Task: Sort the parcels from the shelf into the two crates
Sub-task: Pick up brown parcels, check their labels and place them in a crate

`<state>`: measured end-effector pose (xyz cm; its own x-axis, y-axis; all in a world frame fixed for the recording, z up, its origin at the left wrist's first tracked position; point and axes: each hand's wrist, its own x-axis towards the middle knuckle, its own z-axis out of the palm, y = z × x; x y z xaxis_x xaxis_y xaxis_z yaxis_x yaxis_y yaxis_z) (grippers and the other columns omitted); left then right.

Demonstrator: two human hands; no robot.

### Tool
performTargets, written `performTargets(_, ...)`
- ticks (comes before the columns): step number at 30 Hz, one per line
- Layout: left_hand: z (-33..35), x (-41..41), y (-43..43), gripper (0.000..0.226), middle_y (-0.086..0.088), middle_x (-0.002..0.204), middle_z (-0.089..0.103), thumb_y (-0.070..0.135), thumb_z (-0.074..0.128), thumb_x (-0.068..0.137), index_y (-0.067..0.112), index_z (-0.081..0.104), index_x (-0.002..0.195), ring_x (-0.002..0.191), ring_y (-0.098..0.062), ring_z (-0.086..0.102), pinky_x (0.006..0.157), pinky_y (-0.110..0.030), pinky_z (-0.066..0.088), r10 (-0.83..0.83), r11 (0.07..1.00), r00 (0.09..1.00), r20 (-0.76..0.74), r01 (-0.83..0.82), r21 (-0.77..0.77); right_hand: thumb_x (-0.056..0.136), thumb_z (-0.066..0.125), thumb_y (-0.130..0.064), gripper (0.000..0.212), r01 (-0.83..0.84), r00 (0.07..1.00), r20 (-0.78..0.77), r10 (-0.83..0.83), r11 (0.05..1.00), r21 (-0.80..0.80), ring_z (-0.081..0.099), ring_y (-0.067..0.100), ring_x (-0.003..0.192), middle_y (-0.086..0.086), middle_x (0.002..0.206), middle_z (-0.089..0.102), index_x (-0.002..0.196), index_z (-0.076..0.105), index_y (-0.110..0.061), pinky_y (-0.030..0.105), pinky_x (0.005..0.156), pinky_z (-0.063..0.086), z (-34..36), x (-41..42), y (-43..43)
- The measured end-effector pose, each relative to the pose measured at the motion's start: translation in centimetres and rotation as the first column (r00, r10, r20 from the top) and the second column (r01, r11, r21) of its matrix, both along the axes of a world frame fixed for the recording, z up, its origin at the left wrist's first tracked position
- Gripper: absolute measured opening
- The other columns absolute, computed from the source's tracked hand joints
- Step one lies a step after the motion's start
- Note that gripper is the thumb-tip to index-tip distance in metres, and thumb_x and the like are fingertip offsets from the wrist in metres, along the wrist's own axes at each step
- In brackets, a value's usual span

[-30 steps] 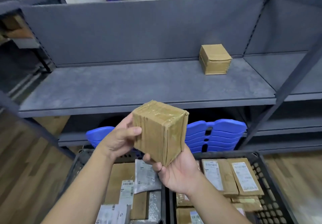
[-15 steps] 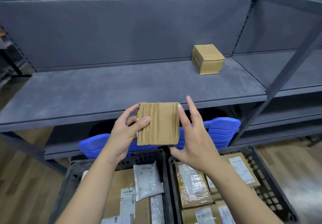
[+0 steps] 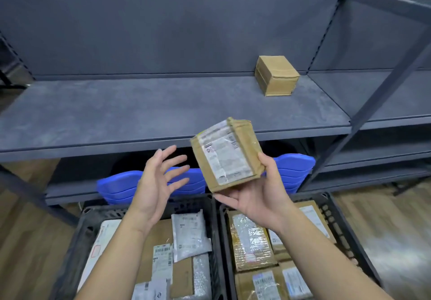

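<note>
right hand holds labelled parcel — seemingly above right crate | left hand splayed, empty

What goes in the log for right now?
right hand: holds labelled parcel | left hand: open, empty | shelf: one box

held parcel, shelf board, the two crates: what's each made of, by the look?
The held parcel looks like brown cardboard wrapped in glossy tape, judging by the sheen and ridges. Its white paper label sits under clear film. The shelf board is probably painted metal: matte mottled grey with a thin front lip. The left crate and right crate are likely moulded plastic, dark with perforated lattice walls.
</note>
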<state>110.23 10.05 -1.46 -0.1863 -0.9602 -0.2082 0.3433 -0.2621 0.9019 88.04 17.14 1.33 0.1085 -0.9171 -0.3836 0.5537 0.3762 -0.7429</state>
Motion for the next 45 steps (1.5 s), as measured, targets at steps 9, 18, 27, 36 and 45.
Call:
performTargets(9, 1.8, -4.1, 2.4, 0.072, -0.011, 0.130, 0.072, 0.046, 0.073, 0.076, 0.023, 0.058, 0.142, 0.114, -0.025, 0.070, 0.094, -0.042, 0.052, -0.114, 0.983, 0.987, 0.117, 0.129, -0.132, 0.086, 0.050, -0.069, 0.084, -0.046, 0.937, 0.350, 0.001, 0.992, 0.120, 0.064, 0.049, 0.118, 0.028, 0.135, 0.062, 0.138, 0.064, -0.004, 0.047, 0.098, 0.052, -0.8, -1.0, 1.5)
performTargets(18, 2.3, -13.3, 4.4, 0.081, -0.013, 0.135, 0.069, 0.038, 0.080, 0.077, 0.011, 0.053, 0.148, 0.128, -0.037, 0.063, 0.102, -0.050, 0.054, -0.195, 0.961, 0.937, 0.290, 0.242, -0.135, 0.082, 0.046, -0.078, 0.094, -0.213, 0.934, 0.321, 0.156, 0.965, 0.151, 0.066, 0.045, 0.117, 0.027, 0.147, 0.055, 0.144, 0.060, -0.009, 0.045, 0.092, 0.056, -0.8, -10.3, 2.8)
performTargets(27, 2.2, -23.1, 8.2, 0.086, -0.002, 0.138, 0.055, 0.002, 0.085, 0.062, 0.019, 0.047, 0.137, 0.125, -0.014, 0.057, 0.098, -0.032, 0.052, 0.526, 0.610, 0.568, 0.633, 0.266, -0.746, 0.103, 0.045, -0.060, 0.065, 0.142, 0.978, 0.066, -0.196, 0.870, 0.472, 0.070, 0.032, 0.104, 0.018, 0.118, 0.073, 0.138, 0.059, -0.007, 0.042, 0.078, 0.053, -6.1, -21.2, 2.7)
performTargets(36, -1.5, -26.1, 11.5, 0.067, -0.006, 0.143, 0.054, -0.008, 0.079, 0.070, 0.020, 0.053, 0.125, 0.134, -0.030, 0.047, 0.104, -0.043, 0.044, 0.884, 0.050, 0.332, 0.329, 0.632, -0.773, 0.104, 0.046, -0.053, 0.056, 0.090, 0.968, 0.150, -0.199, 0.842, 0.533, 0.065, 0.031, 0.107, 0.018, 0.131, 0.066, 0.134, 0.060, -0.007, 0.042, 0.086, 0.050, -7.2, -25.0, 4.0)
performTargets(45, 0.6, -26.5, 12.6, 0.089, 0.002, 0.145, 0.056, 0.006, 0.087, 0.067, 0.017, 0.045, 0.144, 0.138, -0.019, 0.053, 0.113, -0.044, 0.043, 0.621, 0.617, 0.481, 0.619, 0.186, -0.764, 0.103, 0.050, -0.051, 0.051, 0.067, 0.922, 0.326, -0.207, 0.917, 0.392, 0.066, 0.029, 0.104, 0.014, 0.113, 0.073, 0.124, 0.067, -0.008, 0.040, 0.081, 0.051, -6.0, -24.7, 4.3)
